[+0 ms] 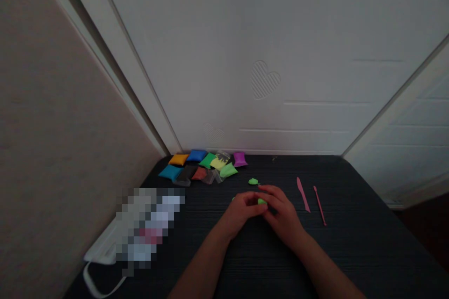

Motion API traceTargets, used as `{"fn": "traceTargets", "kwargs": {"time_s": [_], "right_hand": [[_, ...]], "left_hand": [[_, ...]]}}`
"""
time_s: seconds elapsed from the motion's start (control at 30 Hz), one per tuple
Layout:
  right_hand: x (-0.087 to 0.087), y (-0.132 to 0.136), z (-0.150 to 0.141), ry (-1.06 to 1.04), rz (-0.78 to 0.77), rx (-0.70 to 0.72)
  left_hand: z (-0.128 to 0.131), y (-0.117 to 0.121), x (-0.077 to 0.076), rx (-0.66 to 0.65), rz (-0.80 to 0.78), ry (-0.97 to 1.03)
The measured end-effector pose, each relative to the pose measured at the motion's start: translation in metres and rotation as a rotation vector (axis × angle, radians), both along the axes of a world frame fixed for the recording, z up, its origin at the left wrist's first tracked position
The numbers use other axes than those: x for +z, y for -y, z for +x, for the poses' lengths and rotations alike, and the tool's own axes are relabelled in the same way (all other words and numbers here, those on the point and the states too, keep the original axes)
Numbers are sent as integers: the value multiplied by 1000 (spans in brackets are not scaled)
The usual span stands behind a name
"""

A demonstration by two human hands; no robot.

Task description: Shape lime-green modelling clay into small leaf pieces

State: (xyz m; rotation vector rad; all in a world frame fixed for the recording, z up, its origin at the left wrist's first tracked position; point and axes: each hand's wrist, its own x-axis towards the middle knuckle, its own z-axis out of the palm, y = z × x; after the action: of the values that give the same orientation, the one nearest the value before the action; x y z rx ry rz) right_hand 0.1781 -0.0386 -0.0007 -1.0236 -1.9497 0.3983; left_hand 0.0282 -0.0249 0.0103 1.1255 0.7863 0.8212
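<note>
A small lump of light green modelling clay shows between my two hands over the dark table. My left hand is curled, with its thumb and fingers closed about the lump from the left. From the other side, the fingers of my right hand also close on it. Just beyond my fingertips lies a flat green clay piece. Another green bit peeks out behind my left hand, mostly hidden.
Several coloured clay packets lie at the back left. To the right rest a pink plastic knife and a thin pink modelling stick. A white bag with a strap, partly blurred out, is at the left edge. White panels rise behind.
</note>
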Motion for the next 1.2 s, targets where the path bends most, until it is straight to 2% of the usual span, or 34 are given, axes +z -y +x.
{"fn": "traceTargets", "kwargs": {"time_s": [0.2, 0.43, 0.53, 0.7, 0.87, 1.0, 1.2], "right_hand": [[-3, 1, -3, -29, -13, -34], [-2, 0, -1, 2, -44, -26], [-1, 0, 0, -22, -23, -73], [-2, 0, -2, -51, 18, -147], [-4, -1, -2, -25, -4, -116], [-6, -1, -2, -37, -39, -180], [-1, -2, 0, -14, 25, -140]], "left_hand": [[2, 1, -1, 14, 21, 5], [1, -1, 1, 139, 107, -105], [3, 0, 1, 152, 25, -13], [6, 2, -3, 122, -158, 249], [5, 1, -3, 136, -174, 207], [11, 4, -1, 146, -184, 286], [12, 5, -2, 91, -221, 274]]}}
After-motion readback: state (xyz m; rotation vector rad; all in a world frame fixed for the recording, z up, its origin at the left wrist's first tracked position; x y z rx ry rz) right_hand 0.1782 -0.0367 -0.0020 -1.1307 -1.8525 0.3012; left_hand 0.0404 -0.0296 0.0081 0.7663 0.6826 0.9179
